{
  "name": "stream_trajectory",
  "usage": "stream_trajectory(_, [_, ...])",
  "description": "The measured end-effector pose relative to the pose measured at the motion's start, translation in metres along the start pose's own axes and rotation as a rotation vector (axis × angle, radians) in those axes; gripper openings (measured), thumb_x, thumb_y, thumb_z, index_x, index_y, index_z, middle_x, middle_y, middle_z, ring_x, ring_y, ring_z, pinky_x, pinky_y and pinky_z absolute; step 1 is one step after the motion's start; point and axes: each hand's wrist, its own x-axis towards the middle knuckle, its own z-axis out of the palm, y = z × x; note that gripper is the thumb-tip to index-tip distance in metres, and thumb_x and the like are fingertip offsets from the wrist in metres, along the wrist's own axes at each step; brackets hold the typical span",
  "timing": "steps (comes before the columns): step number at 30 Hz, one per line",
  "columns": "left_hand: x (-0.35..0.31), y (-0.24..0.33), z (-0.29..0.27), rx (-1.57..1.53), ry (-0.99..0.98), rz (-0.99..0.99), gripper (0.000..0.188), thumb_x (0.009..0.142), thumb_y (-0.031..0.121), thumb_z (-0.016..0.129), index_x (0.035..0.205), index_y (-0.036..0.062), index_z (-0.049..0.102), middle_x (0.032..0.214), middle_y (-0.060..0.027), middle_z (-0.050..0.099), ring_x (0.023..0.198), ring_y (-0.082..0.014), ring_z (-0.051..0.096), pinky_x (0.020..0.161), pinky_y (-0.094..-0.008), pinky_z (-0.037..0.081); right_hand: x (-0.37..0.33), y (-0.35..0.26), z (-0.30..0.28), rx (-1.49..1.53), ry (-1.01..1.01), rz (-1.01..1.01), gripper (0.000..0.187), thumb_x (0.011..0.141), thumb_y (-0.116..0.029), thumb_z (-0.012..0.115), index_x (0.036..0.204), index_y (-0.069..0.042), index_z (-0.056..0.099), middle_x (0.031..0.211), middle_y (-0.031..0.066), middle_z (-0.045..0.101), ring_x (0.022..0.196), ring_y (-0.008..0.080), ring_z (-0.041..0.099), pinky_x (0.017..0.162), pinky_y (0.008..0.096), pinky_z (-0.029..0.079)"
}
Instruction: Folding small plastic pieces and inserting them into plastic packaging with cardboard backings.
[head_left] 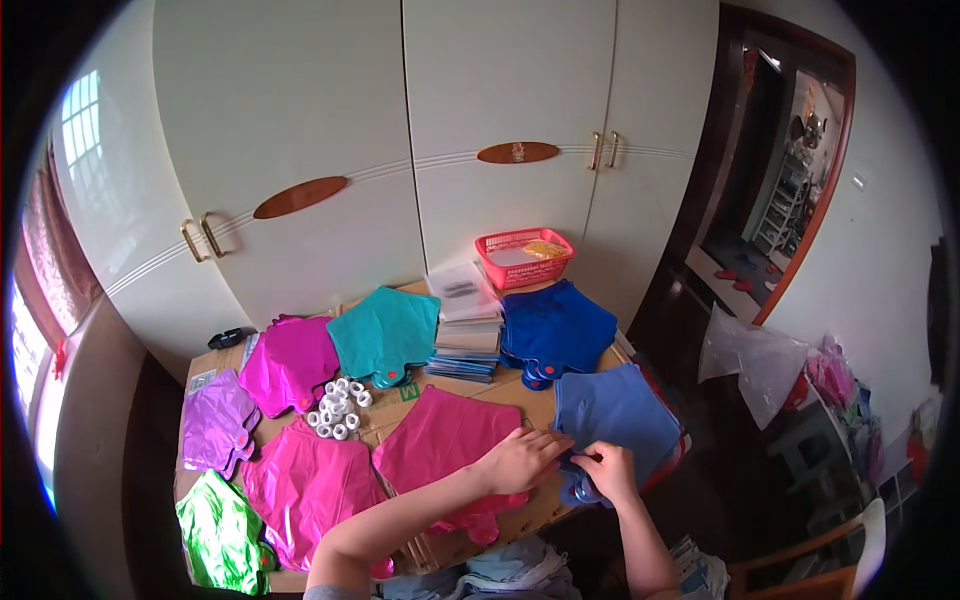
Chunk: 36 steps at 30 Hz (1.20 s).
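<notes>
A stack of flat periwinkle-blue foil balloons lies at the table's near right. Over its near left corner, by the tabbed end, my two hands meet. My left hand reaches across from the left, fingers closed together at the stack's edge. Close beside it, my right hand pinches with thumb and forefinger at the same edge. What exactly sits between the fingertips is mostly hidden. Under my left hand and wrist spreads a stack of deep pink foil balloons.
More flat foil stacks cover the cardboard-topped table: dark blue, teal, magenta, purple, bright pink and green. White tape rolls, cards and a red basket sit among or behind them.
</notes>
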Motion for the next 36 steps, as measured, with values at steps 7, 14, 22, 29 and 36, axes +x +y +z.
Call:
stream_trajectory(7, [0.022, -0.016, 0.017, 0.011, -0.276, -0.095, 0.033, 0.088, 0.024, 0.057, 0.119, 0.0116, 0.057, 0.121, -0.0095, 0.058, 0.106, -0.0241, 0.057, 0.086, -0.0387, 0.044, 0.009, 0.033, -0.027, 0.652, 0.012, 0.409, 0.009, 0.086, -0.01, 0.065, 0.087, -0.002, 0.061, 0.075, -0.0024, 0.057, 0.065, 0.0055, 0.051, 0.059, 0.0221, 0.042])
stream_trajectory(14, [0.012, -0.021, 0.032, 0.155, -0.177, 0.034, 0.033, 0.085, 0.03, 0.06, 0.114, 0.0152, 0.062, 0.126, -0.0052, 0.056, 0.108, -0.02, 0.055, 0.082, -0.0397, 0.044, 0.046, 0.074, -0.133, 0.686, 0.428, 0.411, 0.006, 0.083, -0.013, 0.065, 0.083, -0.009, 0.061, 0.081, -0.0006, 0.057, 0.075, 0.0102, 0.051, 0.068, 0.0253, 0.042])
stream_trajectory(22, [0.014, -0.022, 0.034, 0.14, -0.148, 0.04, 0.034, 0.084, 0.03, 0.062, 0.114, 0.0145, 0.062, 0.126, -0.0049, 0.056, 0.107, -0.0194, 0.055, 0.079, -0.0409, 0.044, 0.173, 0.085, -0.229, -0.094, 1.025, -0.204, 0.018, 0.09, -0.013, 0.058, 0.105, -0.002, 0.057, 0.085, 0.0084, 0.064, 0.083, 0.019, 0.062, 0.075, 0.0334, 0.047])
stream_trajectory(29, [0.02, -0.017, 0.027, 0.104, -0.201, 0.031, 0.035, 0.083, 0.03, 0.062, 0.114, 0.0143, 0.061, 0.126, -0.006, 0.055, 0.111, -0.0192, 0.054, 0.079, -0.0415, 0.044, 0.242, -0.017, -0.079, -0.829, 0.255, -0.729, 0.009, 0.085, -0.013, 0.051, 0.091, -0.016, 0.057, 0.082, 0.0088, 0.06, 0.073, 0.0298, 0.062, 0.061, 0.0404, 0.05])
stream_trajectory(36, [0.005, -0.016, 0.005, 0.107, -0.231, 0.016, 0.033, 0.085, 0.033, 0.059, 0.113, 0.0144, 0.061, 0.128, -0.0053, 0.052, 0.119, -0.0198, 0.049, 0.084, -0.0442, 0.043, 0.231, 0.01, 0.058, -0.891, -0.17, -0.801, 0.01, 0.076, -0.011, 0.054, 0.074, -0.008, 0.063, 0.082, 0.0063, 0.061, 0.081, 0.0239, 0.063, 0.068, 0.0372, 0.053])
